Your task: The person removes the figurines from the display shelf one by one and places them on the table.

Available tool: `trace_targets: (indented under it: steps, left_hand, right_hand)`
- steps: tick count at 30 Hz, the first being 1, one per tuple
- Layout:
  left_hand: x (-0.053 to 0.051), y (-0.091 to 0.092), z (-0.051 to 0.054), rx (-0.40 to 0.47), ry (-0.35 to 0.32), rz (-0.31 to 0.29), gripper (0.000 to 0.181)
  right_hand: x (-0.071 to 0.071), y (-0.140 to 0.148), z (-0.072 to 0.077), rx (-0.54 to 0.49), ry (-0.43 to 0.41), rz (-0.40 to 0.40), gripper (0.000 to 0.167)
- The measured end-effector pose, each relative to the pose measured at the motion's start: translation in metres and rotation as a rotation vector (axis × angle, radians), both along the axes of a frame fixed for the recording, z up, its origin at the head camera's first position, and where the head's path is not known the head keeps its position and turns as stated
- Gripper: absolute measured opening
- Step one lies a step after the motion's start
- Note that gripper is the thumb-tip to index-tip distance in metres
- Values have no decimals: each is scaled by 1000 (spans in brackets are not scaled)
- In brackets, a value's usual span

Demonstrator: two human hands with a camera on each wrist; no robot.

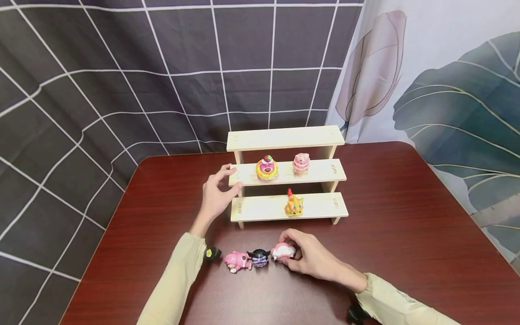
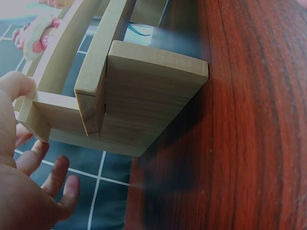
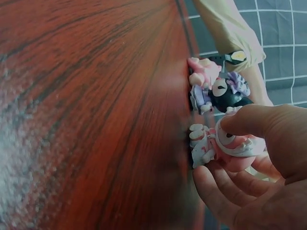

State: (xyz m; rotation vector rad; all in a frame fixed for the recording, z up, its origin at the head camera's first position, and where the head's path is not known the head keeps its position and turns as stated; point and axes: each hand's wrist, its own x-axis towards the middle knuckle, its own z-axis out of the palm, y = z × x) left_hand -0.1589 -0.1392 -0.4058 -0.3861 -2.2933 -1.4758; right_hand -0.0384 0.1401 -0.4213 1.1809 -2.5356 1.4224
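Observation:
A three-tier wooden shelf (image 1: pixel 284 138) stands on the table. My left hand (image 1: pixel 215 196) grips the left end of its middle tier, thumb in front and fingers behind; the left wrist view shows this hand (image 2: pixel 24 191) around the board's end (image 2: pixel 37 120). My right hand (image 1: pixel 318 258) holds a pink-and-white figurine (image 1: pixel 283 252) between thumb and fingers, low at the tabletop. In the right wrist view the figurine (image 3: pixel 235 148) is upright in the hand (image 3: pixel 283 153). Directly left of it are a black-and-purple figurine (image 1: pixel 259 257) and a pink one (image 1: pixel 237 261).
On the middle tier are a yellow-ringed figurine (image 1: pixel 266 169) and a pink one shaped like a swirl (image 1: pixel 301 164). An orange figurine with a red tip (image 1: pixel 294 206) stands on the lowest tier. A dark grid curtain (image 1: pixel 183 58) hangs behind the red-brown table (image 1: pixel 162 189).

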Motion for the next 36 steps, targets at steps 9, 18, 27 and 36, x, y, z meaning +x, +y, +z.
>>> trace_targets:
  steps: [9, 18, 27, 36]
  left_hand:
    - [0, 0, -1, 3, 1, -4, 41]
    - [0, 0, -2, 3, 17, -5, 42]
    - [1, 0, 1, -7, 2, 7, 41]
    - [1, 1, 0, 5, 13, 1, 41]
  right_hand:
    - [0, 1, 0, 27, 17, -9, 38]
    - [1, 2, 0, 11, 20, -22, 40]
    - [4, 7, 2, 3, 32, -63, 43]
    - [10, 16, 8, -20, 87, -94, 47]
